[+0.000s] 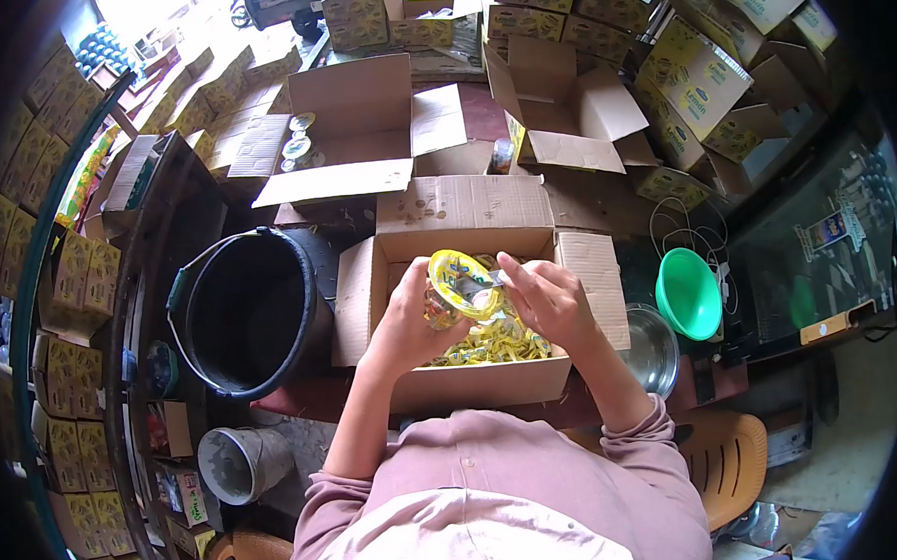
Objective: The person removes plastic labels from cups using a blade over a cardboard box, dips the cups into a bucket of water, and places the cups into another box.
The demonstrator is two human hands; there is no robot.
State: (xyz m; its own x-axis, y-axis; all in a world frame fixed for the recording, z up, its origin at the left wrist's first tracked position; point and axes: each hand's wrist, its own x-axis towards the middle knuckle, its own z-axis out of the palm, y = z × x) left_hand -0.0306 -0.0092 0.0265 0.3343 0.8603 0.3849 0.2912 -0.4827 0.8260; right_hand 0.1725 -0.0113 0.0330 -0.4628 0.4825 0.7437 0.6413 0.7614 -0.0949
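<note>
My left hand (410,322) is closed around a small plastic cup (440,308) with a yellow printed lid (461,279), tilted toward me. My right hand (551,298) pinches a small grey metal tool (486,278), whose flat end lies against the lid; its exact kind I cannot make out. Both hands are above an open cardboard box (473,387) with its flaps folded outward. Inside the box lie many crumpled yellow printed strips (501,340).
A black bucket (315,326) stands left of the box. To the right are a green plastic bowl (687,295) and a steel bowl (652,351). Two open cartons (350,94) (570,89) stand behind, one with several lidded cups. Stacked printed cartons (72,376) line the left shelves.
</note>
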